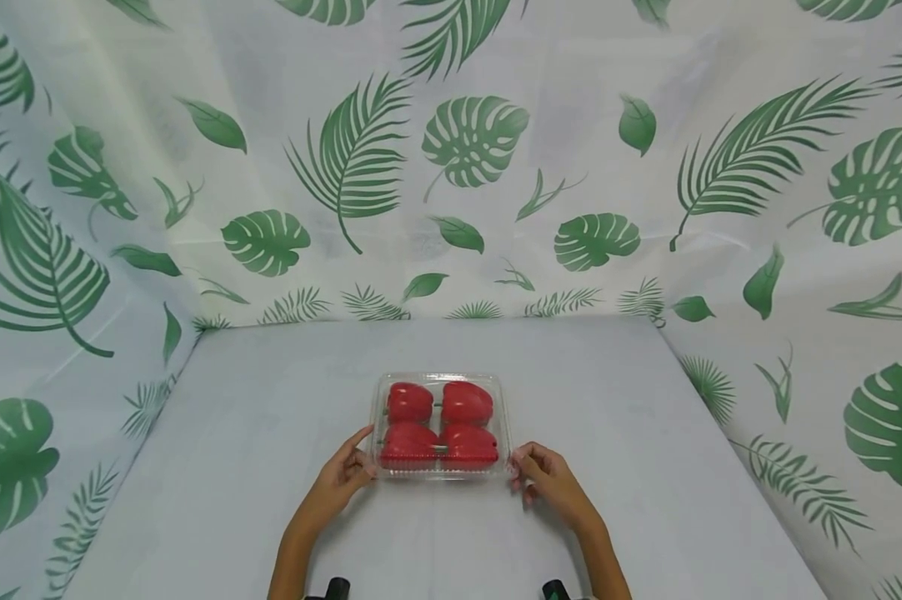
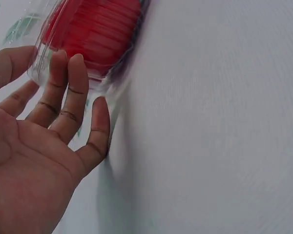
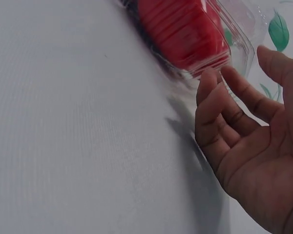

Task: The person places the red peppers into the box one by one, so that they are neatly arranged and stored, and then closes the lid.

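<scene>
Overhead: clear box (image 1: 441,427) of four red peppers (image 1: 409,402) centred on grey table (image 1: 233,467); left hand (image 1: 343,475) at near-left corner, right hand (image 1: 544,479) at near-right corner, hands apart. Left wrist: fingers (image 2: 73,92) straight, tips touching box (image 2: 88,39) wall, no grasp. Right wrist: fingers (image 3: 215,112) loosely bent, tips touching or just beside box (image 3: 195,34) edge; contact unclear, nothing gripped.

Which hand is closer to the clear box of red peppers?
Neither clearly. The left hand touches the box at its near left corner; the right hand is at its near right corner, fingertips at the edge.
</scene>
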The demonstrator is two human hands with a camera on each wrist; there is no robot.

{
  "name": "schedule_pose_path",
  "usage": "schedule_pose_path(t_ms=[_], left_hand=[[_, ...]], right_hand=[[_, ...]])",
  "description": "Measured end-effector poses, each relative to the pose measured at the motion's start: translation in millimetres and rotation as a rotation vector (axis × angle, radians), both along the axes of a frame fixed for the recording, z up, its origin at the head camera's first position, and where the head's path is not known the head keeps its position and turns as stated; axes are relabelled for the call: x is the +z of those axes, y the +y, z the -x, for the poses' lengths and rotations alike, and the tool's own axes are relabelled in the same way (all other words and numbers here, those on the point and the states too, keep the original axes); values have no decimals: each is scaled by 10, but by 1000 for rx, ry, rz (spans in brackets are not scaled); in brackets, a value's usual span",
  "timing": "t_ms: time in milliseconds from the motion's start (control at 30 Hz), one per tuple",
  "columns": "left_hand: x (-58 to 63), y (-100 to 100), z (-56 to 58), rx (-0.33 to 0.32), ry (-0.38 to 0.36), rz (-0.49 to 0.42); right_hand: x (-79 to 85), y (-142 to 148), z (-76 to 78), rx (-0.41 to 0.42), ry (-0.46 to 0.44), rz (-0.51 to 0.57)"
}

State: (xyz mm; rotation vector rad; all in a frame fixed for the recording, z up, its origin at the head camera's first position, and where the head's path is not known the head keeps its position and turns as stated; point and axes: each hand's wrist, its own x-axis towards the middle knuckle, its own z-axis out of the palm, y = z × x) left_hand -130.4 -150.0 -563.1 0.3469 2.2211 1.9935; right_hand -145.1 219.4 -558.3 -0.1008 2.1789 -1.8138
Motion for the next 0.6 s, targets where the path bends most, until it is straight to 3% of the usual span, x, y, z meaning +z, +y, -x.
schedule_pose_path(t_ms=[100, 200, 367, 600], left_hand=[[-12, -1, 15, -58, -35, -85], [-6, 15, 15, -67, -92, -99], [28, 56, -11, 4, -157, -70], [19, 116, -59, 99, -163, -121]], right_hand=[[4, -24, 26, -88, 15, -26], [2, -46, 47, -139, 20, -35], [6, -84, 55, -163, 27, -37], [16, -115, 38, -177, 11, -58]])
